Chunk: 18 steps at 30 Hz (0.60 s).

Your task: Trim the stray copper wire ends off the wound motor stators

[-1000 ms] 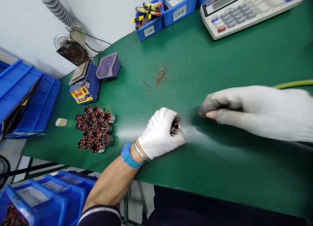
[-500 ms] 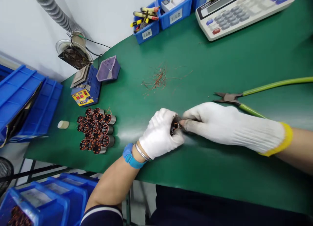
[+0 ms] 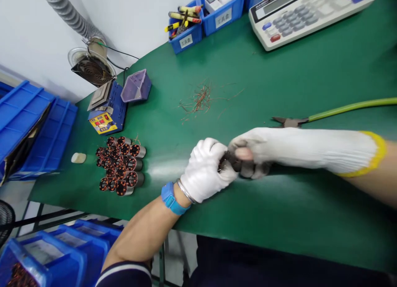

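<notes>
Left hand [image 3: 206, 171] and right hand [image 3: 249, 154] meet over a half-hidden part [image 3: 221, 166]

From the head view, I can make out 工具盒 on the white labels [image 3: 223, 18] of two blue plastic bins [image 3: 196, 35]; the brand lettering on the big pale calculator [image 3: 305, 22] is too blurred to read, as is that on the boxy blue unit's yellow panel [image 3: 103, 123]. The left hand, in a white fabric glove, curls round the part, which sits near the middle of the smooth green table [image 3: 297, 225]. The right hand's smudged, motion-blurred fingers crowd in beside it; whether they pinch anything I can't tell. Green-handled nippers [image 3: 290, 122] lie just behind them, wispy copper clippings [image 3: 202, 99] further off, and shiny, copper-wound cylinders [image 3: 120, 161] cluster to the left.
</notes>
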Available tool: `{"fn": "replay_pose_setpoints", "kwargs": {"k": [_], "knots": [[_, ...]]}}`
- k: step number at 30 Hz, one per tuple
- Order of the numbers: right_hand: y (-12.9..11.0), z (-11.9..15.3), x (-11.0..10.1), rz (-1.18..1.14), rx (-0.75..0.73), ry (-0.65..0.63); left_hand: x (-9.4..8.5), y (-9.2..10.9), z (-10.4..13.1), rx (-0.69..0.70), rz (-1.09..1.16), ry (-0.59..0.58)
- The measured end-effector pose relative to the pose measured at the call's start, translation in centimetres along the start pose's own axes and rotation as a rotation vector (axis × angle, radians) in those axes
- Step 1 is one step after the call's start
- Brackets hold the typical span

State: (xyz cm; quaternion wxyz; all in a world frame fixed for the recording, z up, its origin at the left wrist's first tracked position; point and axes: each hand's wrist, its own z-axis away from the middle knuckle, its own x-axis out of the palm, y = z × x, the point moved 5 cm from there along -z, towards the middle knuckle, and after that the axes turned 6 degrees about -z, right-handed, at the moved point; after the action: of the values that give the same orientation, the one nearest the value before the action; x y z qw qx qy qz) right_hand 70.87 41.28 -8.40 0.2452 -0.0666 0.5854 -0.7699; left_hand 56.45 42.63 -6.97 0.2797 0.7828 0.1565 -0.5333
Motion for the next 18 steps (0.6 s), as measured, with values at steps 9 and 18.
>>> {"fn": "replay_pose_setpoints", "kwargs": {"k": [9, 18], "knots": [[-1.2, 0.4, 1.8, -0.117, 0.145, -0.089, -0.7, 0.2, 0.1, -0.068, 0.104, 0.035], [-0.9, 1.2, 0.9, -0.111, 0.038, 0.094, -1.7, -3.5, 0.0, -0.479, 0.996, -0.238]]}}
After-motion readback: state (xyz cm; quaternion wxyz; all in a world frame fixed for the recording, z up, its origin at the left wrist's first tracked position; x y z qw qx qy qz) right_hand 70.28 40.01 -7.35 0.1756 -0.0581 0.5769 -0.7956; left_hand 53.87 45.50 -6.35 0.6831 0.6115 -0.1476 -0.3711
